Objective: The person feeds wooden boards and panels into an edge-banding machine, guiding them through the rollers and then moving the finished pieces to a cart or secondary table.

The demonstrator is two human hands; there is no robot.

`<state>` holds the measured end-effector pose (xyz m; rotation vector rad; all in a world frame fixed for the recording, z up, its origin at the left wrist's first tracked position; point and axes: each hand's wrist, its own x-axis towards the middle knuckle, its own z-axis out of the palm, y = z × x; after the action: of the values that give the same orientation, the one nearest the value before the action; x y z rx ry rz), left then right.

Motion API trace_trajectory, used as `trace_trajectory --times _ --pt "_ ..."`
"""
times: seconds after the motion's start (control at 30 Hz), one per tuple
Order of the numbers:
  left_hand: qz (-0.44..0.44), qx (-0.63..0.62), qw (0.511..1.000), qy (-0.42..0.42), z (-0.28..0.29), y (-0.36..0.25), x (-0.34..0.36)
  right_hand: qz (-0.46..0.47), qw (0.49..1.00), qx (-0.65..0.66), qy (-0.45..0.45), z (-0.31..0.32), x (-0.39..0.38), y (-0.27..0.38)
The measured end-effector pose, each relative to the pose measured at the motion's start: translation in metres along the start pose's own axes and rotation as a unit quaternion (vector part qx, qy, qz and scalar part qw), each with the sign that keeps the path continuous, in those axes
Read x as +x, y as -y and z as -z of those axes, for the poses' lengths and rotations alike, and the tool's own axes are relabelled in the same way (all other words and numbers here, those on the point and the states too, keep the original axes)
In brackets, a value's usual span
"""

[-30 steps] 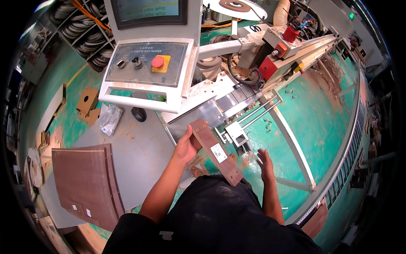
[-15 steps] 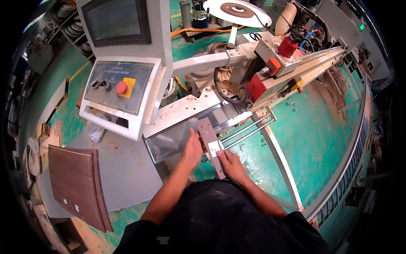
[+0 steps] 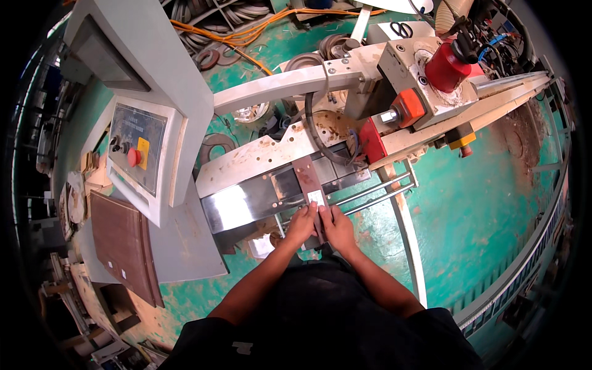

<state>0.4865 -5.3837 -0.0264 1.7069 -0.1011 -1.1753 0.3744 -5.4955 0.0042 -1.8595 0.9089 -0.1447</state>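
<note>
My left hand [image 3: 300, 226] and my right hand [image 3: 338, 230] grip the near part of a narrow brown board [image 3: 306, 176] from either side, thumbs close together by its white label [image 3: 315, 198]. The board's far end lies on the machine's shiny steel bed [image 3: 234, 211], beside a black hose [image 3: 317, 139]. To the right of the board, two thin steel rails [image 3: 378, 195] run out from the bed.
A control panel [image 3: 154, 132] with a screen above stands left. Brown panels [image 3: 123, 246] lie on a grey surface [image 3: 185, 253]. The machine head [image 3: 419, 83] is upper right, a white frame leg [image 3: 408, 250] below it, a curved rail [image 3: 518, 271] at far right.
My right hand, apart from the board a second ago, now grips it. Both hands have moved the board forward onto the steel bed. The view has shifted, with the machine head now nearer.
</note>
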Motion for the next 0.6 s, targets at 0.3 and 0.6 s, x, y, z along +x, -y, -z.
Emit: trace_trajectory --times 0.3,0.6 --pt "0.040 -0.039 0.998 0.039 -0.029 -0.021 0.007 -0.011 0.999 0.031 -0.029 0.018 0.012 -0.017" --pt "0.056 -0.035 0.995 0.074 -0.109 -0.049 0.041 -0.053 0.996 0.070 -0.011 0.101 0.042 -0.039"
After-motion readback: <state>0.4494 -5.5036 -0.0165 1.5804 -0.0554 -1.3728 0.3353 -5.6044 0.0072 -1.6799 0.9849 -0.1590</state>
